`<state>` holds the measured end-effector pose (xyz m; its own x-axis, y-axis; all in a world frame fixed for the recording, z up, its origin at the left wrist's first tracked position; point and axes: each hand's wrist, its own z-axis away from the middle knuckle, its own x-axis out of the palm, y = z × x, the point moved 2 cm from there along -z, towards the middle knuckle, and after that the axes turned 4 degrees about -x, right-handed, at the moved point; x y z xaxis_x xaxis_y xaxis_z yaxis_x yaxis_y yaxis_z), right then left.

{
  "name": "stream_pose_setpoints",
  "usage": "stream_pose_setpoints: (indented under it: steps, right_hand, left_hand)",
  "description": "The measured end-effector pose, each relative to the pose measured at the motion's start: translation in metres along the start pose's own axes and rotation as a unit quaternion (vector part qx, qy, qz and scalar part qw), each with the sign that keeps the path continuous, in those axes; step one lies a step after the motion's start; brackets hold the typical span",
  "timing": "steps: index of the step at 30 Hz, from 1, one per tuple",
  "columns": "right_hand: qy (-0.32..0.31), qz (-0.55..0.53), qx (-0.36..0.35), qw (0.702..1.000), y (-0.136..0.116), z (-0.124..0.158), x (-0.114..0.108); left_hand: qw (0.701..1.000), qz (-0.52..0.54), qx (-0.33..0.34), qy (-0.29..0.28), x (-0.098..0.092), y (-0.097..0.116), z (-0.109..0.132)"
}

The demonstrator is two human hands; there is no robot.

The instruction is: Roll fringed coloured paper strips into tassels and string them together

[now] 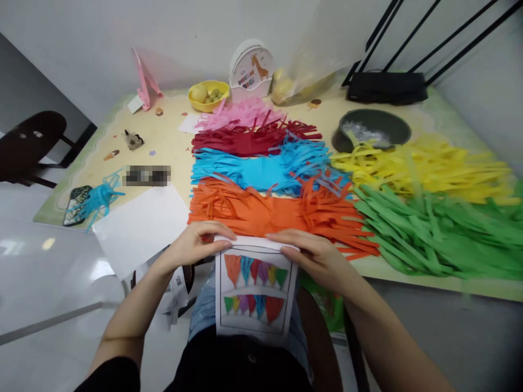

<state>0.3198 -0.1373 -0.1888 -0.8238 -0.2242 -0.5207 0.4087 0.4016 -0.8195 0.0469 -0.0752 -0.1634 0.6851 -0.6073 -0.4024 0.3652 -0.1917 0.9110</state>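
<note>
I hold a printed sheet (254,288) with pictures of coloured pennant garlands over my lap, at the table's near edge. My left hand (196,242) grips its top left corner, fingers curled over the edge. My right hand (310,253) grips the top right corner the same way. Just beyond my hands lies a pile of orange paper fringe (269,209) on the table (163,139). Behind it lie blue fringe (261,169), dark red fringe (245,139) and pink fringe (241,114).
Yellow fringe (425,166) and green fringe (441,234) cover the right side. A dark pan (373,128), a yellow bowl of fruit (208,93), a giraffe box (251,68) and a plastic bag (302,79) stand at the back. White paper (139,226) and a phone (75,204) lie left.
</note>
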Motion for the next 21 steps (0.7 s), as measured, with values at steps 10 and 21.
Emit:
stream_pose_setpoints:
  steps: [10,21]
  right_hand:
    - [-0.024,0.033,0.027,0.999,-0.012,-0.008,-0.017]
    - [-0.031,-0.038,0.075,0.996,-0.014,-0.008,-0.018]
  left_hand:
    - [0.988,-0.035,-0.062,-0.139,-0.008,0.022,-0.022]
    - [0.978,0.033,-0.118,-0.167,-0.004,0.022,-0.019]
